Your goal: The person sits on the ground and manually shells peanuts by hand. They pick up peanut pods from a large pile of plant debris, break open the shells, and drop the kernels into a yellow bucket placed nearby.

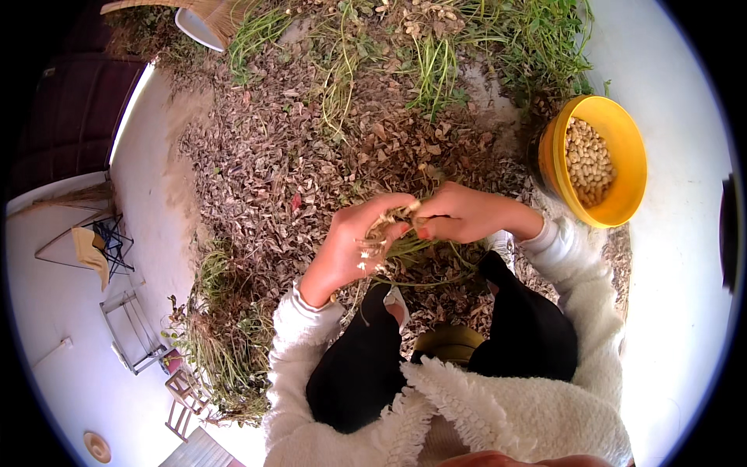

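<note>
My left hand (342, 241) is closed around a peanut plant (381, 229), whose pale roots show between the fingers. Its green stems (412, 247) hang down between my knees. My right hand (471, 214) meets the left one at the roots, thumb and fingers pinched together. Whatever small piece sits in that pinch is mostly hidden, so I cannot name it. To the right, a yellow bucket (622, 148) leans toward me with many peanuts (589, 161) inside.
Dry brown leaves (311, 171) cover the ground. Pulled green plants (537, 47) lie at the far side, with loose peanuts (428, 17) among them. Another plant heap (233, 342) is at left. A straw broom (210, 15), a folding chair (93, 249) and a wooden stool (185, 393) stand farther off.
</note>
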The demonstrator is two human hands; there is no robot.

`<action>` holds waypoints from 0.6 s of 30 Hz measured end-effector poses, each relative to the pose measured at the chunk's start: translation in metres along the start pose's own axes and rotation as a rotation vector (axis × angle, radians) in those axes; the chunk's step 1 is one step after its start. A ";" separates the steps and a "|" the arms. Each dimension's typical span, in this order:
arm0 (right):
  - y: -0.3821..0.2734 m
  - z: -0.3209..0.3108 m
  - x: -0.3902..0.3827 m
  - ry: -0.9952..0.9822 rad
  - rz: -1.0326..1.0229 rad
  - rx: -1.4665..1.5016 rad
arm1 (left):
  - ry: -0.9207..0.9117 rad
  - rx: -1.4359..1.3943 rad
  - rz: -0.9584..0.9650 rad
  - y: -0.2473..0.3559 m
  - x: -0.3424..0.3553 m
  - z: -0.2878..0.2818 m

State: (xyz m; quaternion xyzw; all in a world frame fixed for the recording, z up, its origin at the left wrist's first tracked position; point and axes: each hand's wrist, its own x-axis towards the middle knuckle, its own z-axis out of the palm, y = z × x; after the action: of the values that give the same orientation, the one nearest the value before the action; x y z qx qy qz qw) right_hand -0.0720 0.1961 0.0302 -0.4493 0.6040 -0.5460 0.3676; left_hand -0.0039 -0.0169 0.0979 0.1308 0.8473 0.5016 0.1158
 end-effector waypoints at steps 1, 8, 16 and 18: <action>-0.010 -0.008 -0.003 -0.073 -0.028 0.135 | 0.007 0.002 0.011 0.007 -0.001 -0.005; -0.036 -0.063 -0.111 0.813 0.238 -0.109 | 0.481 0.456 0.151 0.028 -0.033 -0.069; 0.008 -0.095 -0.268 1.412 0.947 -1.058 | 0.565 1.936 -0.618 0.129 -0.148 -0.182; 0.028 -0.091 -0.277 1.304 1.106 -1.052 | 0.491 1.921 -0.728 0.108 -0.204 -0.227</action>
State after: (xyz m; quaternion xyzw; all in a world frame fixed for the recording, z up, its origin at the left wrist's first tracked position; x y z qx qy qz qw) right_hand -0.0711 0.4877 0.0018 0.1761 0.9760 -0.1017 -0.0782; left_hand 0.1246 -0.2215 0.3128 -0.1997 0.8767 -0.4323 -0.0675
